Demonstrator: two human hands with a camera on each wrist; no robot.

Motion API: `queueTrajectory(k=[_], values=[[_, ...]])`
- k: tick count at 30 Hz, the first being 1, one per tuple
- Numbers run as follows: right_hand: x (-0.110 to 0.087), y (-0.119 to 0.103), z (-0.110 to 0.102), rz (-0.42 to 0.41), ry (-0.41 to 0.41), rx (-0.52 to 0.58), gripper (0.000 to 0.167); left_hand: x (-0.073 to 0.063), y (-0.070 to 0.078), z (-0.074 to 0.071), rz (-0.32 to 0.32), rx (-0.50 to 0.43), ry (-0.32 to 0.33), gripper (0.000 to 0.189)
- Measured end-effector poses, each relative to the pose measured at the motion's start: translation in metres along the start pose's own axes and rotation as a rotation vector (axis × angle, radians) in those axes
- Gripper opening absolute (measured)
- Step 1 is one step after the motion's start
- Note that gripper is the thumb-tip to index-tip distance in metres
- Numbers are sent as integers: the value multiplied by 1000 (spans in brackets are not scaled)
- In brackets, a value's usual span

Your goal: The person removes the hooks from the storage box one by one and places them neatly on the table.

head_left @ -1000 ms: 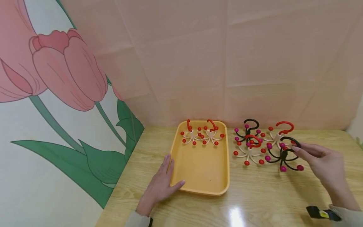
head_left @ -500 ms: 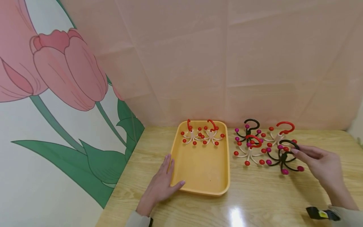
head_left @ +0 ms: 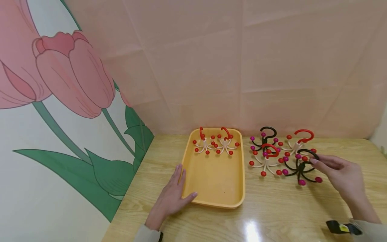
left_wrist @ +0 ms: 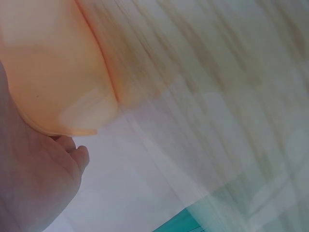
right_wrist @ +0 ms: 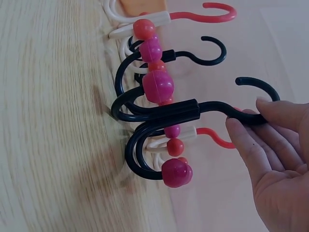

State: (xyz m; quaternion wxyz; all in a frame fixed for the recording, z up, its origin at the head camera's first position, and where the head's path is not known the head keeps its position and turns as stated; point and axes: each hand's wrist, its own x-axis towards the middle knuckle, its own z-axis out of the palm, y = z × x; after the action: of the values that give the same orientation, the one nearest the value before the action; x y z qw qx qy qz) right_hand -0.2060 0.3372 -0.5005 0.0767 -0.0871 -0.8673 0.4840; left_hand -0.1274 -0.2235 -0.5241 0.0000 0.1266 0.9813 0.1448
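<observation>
My right hand [head_left: 347, 174] pinches the curved top of a black claw hanger hook [head_left: 301, 167] with magenta ball tips. In the right wrist view this black hanger hook [right_wrist: 174, 112] has its arms close to the tabletop; whether they touch it I cannot tell. At the tray's near left corner rests my left hand [head_left: 170, 196], fingers straight along the outer wall and thumb at the front rim. The yellow tray [head_left: 211, 181] holds two white hanger hooks with red tops, a left one [head_left: 204, 145] and a right one [head_left: 225, 145], at its far end.
Just left of the held hook stands a white, red-topped hanger hook [head_left: 266, 163]. Behind are a black one [head_left: 264, 141] and another white one [head_left: 297, 147], close together. A pink cloth [head_left: 193, 67] hangs behind the wooden table [head_left: 272, 208]; a tulip-painted wall [head_left: 75, 134] is at left.
The right hand has shifted slightly left, and the black hanger hook in it has lowered and turned a little. My left hand and the tray have stayed put.
</observation>
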Motion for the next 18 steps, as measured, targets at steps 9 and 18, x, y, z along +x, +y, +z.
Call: queueTrajectory(k=[9, 18], values=[[-2, -13, -3, 2, 14, -39, 65, 0, 1, -1, -4, -9, -5, 107], [-17, -69, -1, -29, 55, 22, 61, 1, 0, 0, 3, -3, -3, 108]])
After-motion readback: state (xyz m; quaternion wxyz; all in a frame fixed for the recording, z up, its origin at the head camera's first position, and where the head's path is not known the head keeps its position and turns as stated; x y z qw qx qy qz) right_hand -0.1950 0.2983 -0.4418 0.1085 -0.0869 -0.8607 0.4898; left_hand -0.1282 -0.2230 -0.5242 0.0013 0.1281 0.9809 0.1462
